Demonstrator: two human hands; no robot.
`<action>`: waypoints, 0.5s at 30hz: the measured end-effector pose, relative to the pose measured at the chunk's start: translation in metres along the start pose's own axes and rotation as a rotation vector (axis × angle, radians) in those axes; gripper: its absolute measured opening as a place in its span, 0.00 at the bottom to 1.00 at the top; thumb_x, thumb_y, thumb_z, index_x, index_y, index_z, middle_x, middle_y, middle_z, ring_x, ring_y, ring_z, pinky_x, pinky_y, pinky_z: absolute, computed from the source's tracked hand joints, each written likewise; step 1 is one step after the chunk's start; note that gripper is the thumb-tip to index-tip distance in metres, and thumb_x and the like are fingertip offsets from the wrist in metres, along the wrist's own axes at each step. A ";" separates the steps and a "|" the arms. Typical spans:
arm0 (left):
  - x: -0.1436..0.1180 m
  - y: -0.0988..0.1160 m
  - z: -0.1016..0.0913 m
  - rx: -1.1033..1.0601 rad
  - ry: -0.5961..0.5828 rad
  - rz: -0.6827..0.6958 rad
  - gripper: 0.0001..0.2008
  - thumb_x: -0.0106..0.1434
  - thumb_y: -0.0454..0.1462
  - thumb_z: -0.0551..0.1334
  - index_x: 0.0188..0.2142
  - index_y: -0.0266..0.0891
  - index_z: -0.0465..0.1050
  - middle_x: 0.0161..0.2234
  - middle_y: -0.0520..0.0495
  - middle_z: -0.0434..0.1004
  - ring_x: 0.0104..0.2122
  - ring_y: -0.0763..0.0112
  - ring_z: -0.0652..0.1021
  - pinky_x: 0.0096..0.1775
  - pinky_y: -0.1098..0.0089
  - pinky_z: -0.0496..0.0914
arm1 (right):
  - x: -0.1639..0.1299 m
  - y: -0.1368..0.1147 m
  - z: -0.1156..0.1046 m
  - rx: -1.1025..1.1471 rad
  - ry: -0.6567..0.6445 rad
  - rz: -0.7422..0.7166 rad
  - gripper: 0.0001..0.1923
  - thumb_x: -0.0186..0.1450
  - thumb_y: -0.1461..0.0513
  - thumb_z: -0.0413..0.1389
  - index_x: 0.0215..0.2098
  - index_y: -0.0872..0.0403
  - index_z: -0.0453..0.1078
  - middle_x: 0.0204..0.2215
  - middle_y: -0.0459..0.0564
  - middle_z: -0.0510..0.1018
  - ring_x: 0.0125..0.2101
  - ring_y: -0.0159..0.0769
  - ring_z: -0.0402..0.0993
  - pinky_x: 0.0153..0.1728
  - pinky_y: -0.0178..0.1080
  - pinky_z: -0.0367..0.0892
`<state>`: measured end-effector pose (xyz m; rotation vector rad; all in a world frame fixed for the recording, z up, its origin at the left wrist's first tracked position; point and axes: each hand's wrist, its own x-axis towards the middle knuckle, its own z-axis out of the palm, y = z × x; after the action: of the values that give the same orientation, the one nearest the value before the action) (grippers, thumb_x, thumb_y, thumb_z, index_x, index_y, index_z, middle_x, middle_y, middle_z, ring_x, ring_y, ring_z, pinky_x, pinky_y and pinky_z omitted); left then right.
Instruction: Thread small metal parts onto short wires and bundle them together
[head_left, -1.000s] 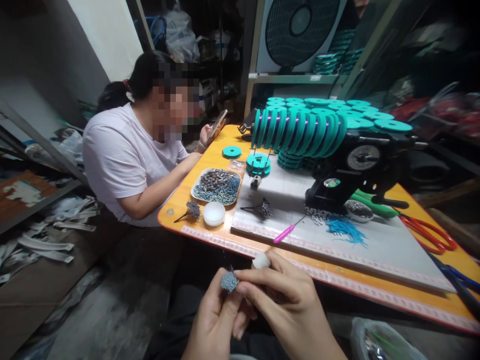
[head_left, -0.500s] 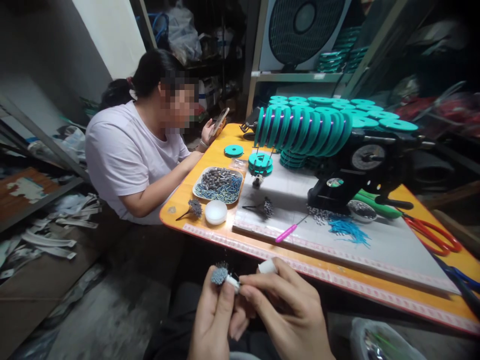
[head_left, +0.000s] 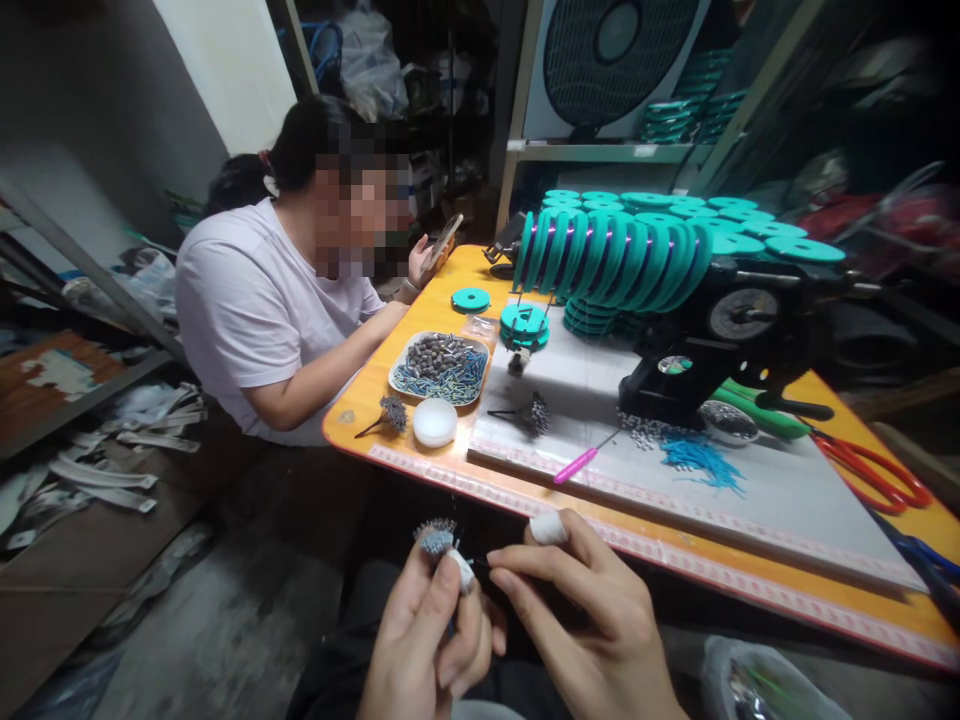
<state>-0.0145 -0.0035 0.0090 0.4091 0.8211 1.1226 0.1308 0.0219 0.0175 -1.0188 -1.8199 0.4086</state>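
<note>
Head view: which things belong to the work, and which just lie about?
Seemingly belonging: bead-tipped bundle in the left hand; right hand beside it; perhaps the similar bundle near the white bowl.

Seemingly lying about: fan; pale strips; plastic bag.

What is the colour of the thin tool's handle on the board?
The handle is bright pink; head view shows it best.

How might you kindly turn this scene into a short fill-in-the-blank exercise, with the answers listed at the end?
The person's left grip pinches a round-topped, grey-blue bundle between ____ and fingers.
In the picture, the small, round white bowl stands to the ____ of the slim, pink-handled tool.
The co-worker in a pale, short-sleeved shirt is holding a ____.

Missing words: thumb; left; phone.
</note>
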 end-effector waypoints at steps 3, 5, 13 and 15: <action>0.000 -0.001 -0.002 0.011 -0.013 -0.016 0.22 0.61 0.54 0.66 0.32 0.40 0.62 0.12 0.65 0.49 0.14 0.85 0.51 0.30 0.75 0.62 | 0.000 0.000 -0.001 0.020 -0.005 -0.004 0.06 0.64 0.70 0.60 0.37 0.55 0.78 0.30 0.47 0.70 0.30 0.20 0.71 0.31 0.22 0.69; 0.001 -0.002 -0.004 0.011 -0.030 -0.031 0.22 0.61 0.54 0.66 0.32 0.40 0.61 0.12 0.65 0.49 0.14 0.86 0.51 0.29 0.76 0.60 | 0.001 0.000 -0.002 0.030 -0.009 0.000 0.07 0.64 0.69 0.60 0.37 0.55 0.78 0.30 0.48 0.70 0.29 0.20 0.71 0.30 0.22 0.69; 0.001 -0.002 -0.001 0.065 -0.083 -0.121 0.26 0.58 0.58 0.66 0.42 0.40 0.67 0.12 0.65 0.48 0.13 0.86 0.49 0.23 0.79 0.50 | 0.003 0.002 -0.003 0.060 -0.040 -0.032 0.08 0.63 0.67 0.62 0.40 0.53 0.81 0.30 0.48 0.73 0.29 0.20 0.73 0.29 0.21 0.70; 0.001 -0.002 0.001 0.081 -0.056 -0.119 0.28 0.56 0.59 0.66 0.41 0.40 0.65 0.12 0.66 0.48 0.13 0.86 0.49 0.22 0.79 0.48 | 0.003 0.002 -0.003 0.034 -0.047 -0.031 0.08 0.64 0.67 0.62 0.40 0.54 0.81 0.30 0.48 0.73 0.29 0.21 0.73 0.29 0.22 0.70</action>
<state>-0.0125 -0.0029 0.0079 0.4518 0.8328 0.9655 0.1344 0.0256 0.0195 -0.9638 -1.8622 0.4461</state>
